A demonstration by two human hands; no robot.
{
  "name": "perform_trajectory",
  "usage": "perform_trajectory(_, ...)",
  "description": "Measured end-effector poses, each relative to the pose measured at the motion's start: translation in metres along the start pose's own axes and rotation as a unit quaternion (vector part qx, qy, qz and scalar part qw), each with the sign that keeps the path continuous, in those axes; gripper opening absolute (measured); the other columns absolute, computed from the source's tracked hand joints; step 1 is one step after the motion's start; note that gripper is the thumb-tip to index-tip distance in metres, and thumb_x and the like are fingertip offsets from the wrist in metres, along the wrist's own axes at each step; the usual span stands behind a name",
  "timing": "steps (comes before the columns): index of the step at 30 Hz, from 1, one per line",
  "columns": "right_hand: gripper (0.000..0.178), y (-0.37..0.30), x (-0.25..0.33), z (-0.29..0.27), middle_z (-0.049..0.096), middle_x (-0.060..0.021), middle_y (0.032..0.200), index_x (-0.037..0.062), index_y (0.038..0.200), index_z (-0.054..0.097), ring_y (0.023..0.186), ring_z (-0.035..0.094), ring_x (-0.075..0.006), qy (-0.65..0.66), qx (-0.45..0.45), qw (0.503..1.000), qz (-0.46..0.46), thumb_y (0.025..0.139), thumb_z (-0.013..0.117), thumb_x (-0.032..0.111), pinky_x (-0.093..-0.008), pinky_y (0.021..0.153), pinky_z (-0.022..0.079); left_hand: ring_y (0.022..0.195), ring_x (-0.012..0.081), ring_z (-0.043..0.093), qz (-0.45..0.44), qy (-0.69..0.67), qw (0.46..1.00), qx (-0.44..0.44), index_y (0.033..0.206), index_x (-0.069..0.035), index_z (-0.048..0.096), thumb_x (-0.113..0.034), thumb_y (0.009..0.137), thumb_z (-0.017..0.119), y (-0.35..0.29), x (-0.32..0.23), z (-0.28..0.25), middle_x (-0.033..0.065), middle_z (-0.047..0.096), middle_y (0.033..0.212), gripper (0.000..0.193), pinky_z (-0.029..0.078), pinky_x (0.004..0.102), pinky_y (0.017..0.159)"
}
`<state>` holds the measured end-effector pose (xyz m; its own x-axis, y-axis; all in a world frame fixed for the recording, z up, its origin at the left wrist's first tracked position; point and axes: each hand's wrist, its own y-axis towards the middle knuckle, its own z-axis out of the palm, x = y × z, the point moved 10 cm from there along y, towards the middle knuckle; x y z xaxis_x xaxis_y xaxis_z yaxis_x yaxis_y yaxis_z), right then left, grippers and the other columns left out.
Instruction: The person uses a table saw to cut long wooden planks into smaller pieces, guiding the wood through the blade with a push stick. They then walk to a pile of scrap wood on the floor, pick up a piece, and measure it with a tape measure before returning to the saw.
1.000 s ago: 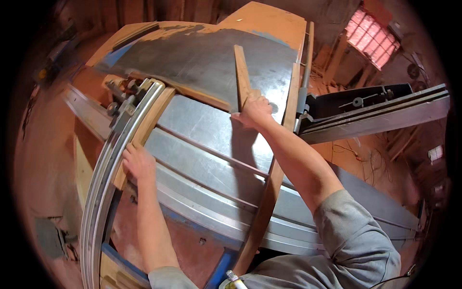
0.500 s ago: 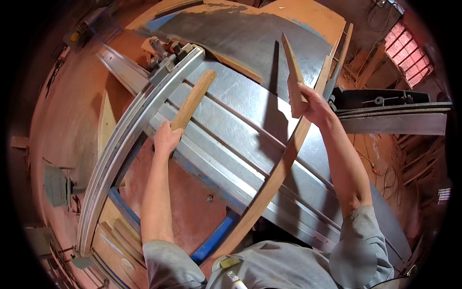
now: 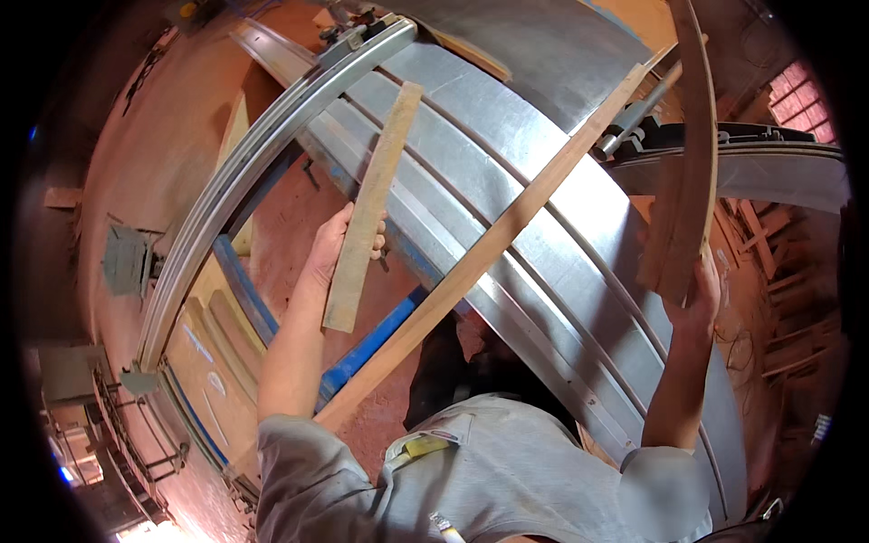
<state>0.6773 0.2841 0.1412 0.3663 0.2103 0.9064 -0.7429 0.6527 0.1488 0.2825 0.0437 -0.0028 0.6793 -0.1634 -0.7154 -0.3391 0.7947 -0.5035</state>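
Observation:
My left hand (image 3: pixel 337 242) is closed around a flat wooden slat (image 3: pixel 378 185), which tilts with its top end over the grooved metal machine table (image 3: pixel 471 100). On the right, my right hand (image 3: pixel 699 291) grips the lower end of a long dark wooden board (image 3: pixel 695 109), raised off the table's right side. A shorter, wider wooden part shows beside that board, and whether it is a separate piece I cannot tell. Between my hands a long wooden strip (image 3: pixel 516 215) slants across the table, its near end close to my body. Neither hand touches it.
A metal rail (image 3: pixel 262 172) curves along the left side of the table. Below it are a blue frame bar (image 3: pixel 376 344) and several wood pieces on a panel (image 3: pixel 204 362). More wood scraps (image 3: pixel 783 299) lie on the floor at the right.
My left hand has drawn its slat nearer and turned its broad face into view. My right hand has moved right and nearer with its wood. The whole view has shifted.

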Motion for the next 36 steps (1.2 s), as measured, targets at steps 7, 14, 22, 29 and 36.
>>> perform_trajectory(7,0.082,-0.088,-0.012,-0.045,0.035,-0.0249,0.153,-0.0041,0.153,0.025,0.135,0.045,-0.0382,0.001,-0.066,0.997,0.034,0.093,0.063,0.038,-0.0485,0.111,0.037,0.069,0.0172,0.06,0.026,-0.054,0.998,-0.034,0.115,-0.001,0.059,-0.038,0.103,0.048,-0.045,0.042,-0.008,0.0076,0.061,0.089,0.041,0.05,0.0302,0.056)
perform_trajectory(14,0.081,-0.106,-0.002,0.01,0.037,-0.0228,0.153,-0.005,0.152,0.025,0.132,0.049,-0.0333,-0.097,-0.046,0.994,0.024,0.095,0.058,0.041,-0.0402,0.106,0.042,0.076,0.01,0.057,0.18,0.201,0.912,-0.308,0.104,0.001,0.067,-0.037,0.095,0.062,-0.162,0.019,-0.111,0.0012,0.063,0.086,0.04,0.046,0.0295,0.068)
perform_trajectory(22,0.083,-0.067,-0.045,0.068,0.04,-0.0227,0.15,-0.0051,0.15,0.028,0.126,0.054,-0.0319,-0.076,0.021,0.993,0.087,0.09,0.062,0.041,-0.0424,0.103,0.045,0.11,0.0363,0.062,0.047,0.48,0.591,-0.646,0.116,-0.003,0.066,-0.035,0.085,0.066,-0.359,0.014,-0.235,0.0203,0.065,0.115,0.044,0.05,0.0449,0.091)
perform_trajectory(29,0.088,-0.033,-0.119,0.243,0.051,-0.0255,0.136,-0.0052,0.148,0.029,0.111,0.063,-0.0293,-0.024,0.149,0.963,0.225,0.083,0.072,0.037,-0.0392,0.086,0.056,0.112,0.0372,0.057,-0.019,0.528,0.498,-0.688,0.111,0.001,0.059,-0.036,0.084,0.069,-0.367,0.05,-0.291,0.0209,0.057,0.114,0.046,0.051,0.0491,0.091)
perform_trajectory(36,0.077,-0.083,-0.189,0.435,0.063,-0.0179,0.116,-0.0033,0.14,0.042,0.108,0.063,-0.0251,-0.062,0.274,0.912,0.299,0.082,0.069,0.039,-0.0364,0.09,0.053,0.105,0.0361,0.057,0.012,0.529,0.553,-0.644,0.114,0.001,0.053,-0.036,0.084,0.074,-0.355,0.028,-0.343,0.0208,0.055,0.11,0.052,0.053,0.0473,0.086)
